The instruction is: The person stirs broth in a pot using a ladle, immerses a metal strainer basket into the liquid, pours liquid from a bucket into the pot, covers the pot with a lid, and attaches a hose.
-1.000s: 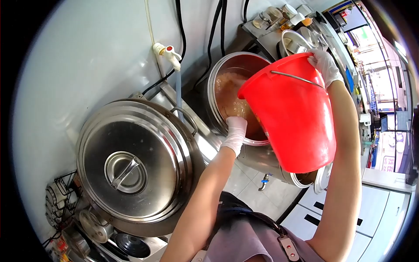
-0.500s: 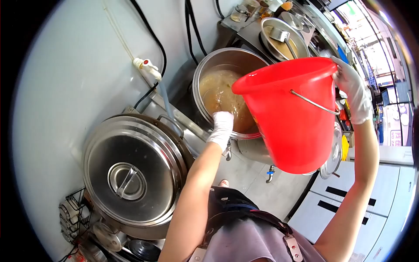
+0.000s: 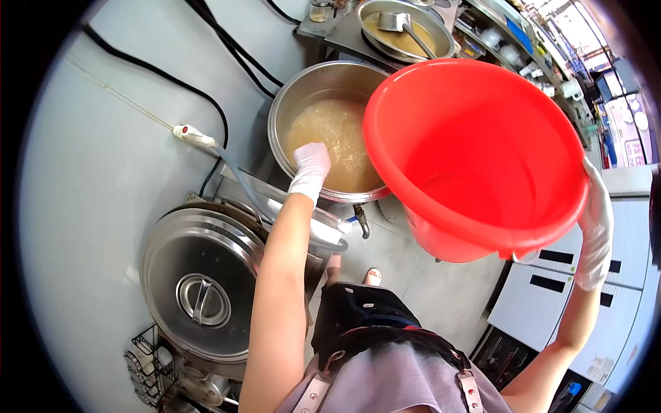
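My right hand (image 3: 597,230), in a white glove, grips the rim of a red plastic bucket (image 3: 441,199) on its right side. The bucket is held up in the air, its mouth tipped toward me so that the red bottom inside shows. My left hand (image 3: 312,165), also gloved, is closed like a fist over the left side of a large steel pot (image 3: 279,103). What it holds, if anything, is hidden below the fist. Cloudy tan broth (image 3: 341,141) with ripples and foam lies in the pot.
A wide steel bowl (image 3: 441,49) of yellowish liquid with a ladle (image 3: 394,23) stands behind. A lidded steel pot (image 3: 165,261) is at the left, below a tap (image 3: 193,135) with a grey hose (image 3: 241,182). White cabinets (image 3: 530,303) are at the right.
The bucket has tilted so its mouth now faces me, and it sits nearer in view. Both hands remain in place on bucket and over the pot; the view has shifted.
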Available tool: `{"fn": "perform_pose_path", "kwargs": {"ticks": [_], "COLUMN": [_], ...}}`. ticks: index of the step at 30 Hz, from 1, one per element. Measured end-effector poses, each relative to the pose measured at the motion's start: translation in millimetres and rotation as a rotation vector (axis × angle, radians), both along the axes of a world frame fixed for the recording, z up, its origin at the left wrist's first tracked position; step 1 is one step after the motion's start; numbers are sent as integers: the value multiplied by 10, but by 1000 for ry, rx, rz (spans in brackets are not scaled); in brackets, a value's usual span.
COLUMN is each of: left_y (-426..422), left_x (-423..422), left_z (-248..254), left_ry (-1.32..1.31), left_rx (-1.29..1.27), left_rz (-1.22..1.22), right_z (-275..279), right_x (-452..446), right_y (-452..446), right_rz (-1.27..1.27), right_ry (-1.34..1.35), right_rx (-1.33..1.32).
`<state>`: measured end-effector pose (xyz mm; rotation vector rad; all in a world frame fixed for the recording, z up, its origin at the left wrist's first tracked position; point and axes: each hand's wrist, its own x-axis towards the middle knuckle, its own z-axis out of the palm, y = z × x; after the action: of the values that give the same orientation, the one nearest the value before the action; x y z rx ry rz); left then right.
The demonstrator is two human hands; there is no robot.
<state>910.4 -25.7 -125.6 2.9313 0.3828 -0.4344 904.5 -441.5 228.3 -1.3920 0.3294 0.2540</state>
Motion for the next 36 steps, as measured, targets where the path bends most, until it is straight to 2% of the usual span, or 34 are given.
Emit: {"fn": "perform_pose_path", "kwargs": {"ticks": [4,6,8,9,10,11,13,15,19,21,24,27,28,29,30,31,32,33,35,36], "left_y": [-8,9,3,0,-18,-23,-32,-61,-52,3,-59,148,11,-67,-124,-44,-365,-337,-425,-469], "left_x": [129,218,284,319,342,389,465,543,653,728,689,721,634,554,463,452,281,242,118,66], "left_z": [-32,-109,-8,1,46,105,60,52,-140,-316,-298,-748,-570,-434,-507,-832,-548,-659,-631,-602], "left_ry": [-103,-165,-134,-124,-113,-36,-54,-68,-79,-86,-114,-190,-174,-147,-290,-342,-283,-318,-298,-279], "left_rx": [-37,-25,-25,-8,8,-9,20,20,29,31,76,155,240,361,165,139,80,94,129,134], "left_rz": [25,16,-14,-28,-43,-51,-56,-25,-64,-112,-123,-341,-418,-658,-427,-560,-352,-285,-243,-258], "right_z": [93,194,192,126,174,168,171,177,-180,-452,-876,-1492,-1715,-2026,-2317,-2667,-3020,-3368,-4306,-4539], "right_x": [-570,-929,-1321,-1601,-1717,-1853,-2070,-2226,-2893,-3221,-3711,-4116,-4230,-4240,-4323,-4540,-4470,-4405,-4671,-4408], "right_y": [-501,-471,-499,-590,-448,-516,-685,-1005,-2155,-2539,-3010,-3266,-3366,-3436,-3511,-3565,-3523,-3481,-3687,-3575], "right_rz": [-147,-276,-411,-177,-314,-305,-406,-614,-619,-627,-649,-681,-708,-720,-733,-779,-787,-794,-512,-711], "right_ry": [-32,-60,-204,-441,-353,-378,-297,-92,83,111,158,170,236,301,361,442,475,511,524,858], "right_rx": [-59,-71,-246,-665,-528,-613,-544,-219,-121,-53,31,-49,-54,-40,-32,-19,-83,-145,-609,-280]}}
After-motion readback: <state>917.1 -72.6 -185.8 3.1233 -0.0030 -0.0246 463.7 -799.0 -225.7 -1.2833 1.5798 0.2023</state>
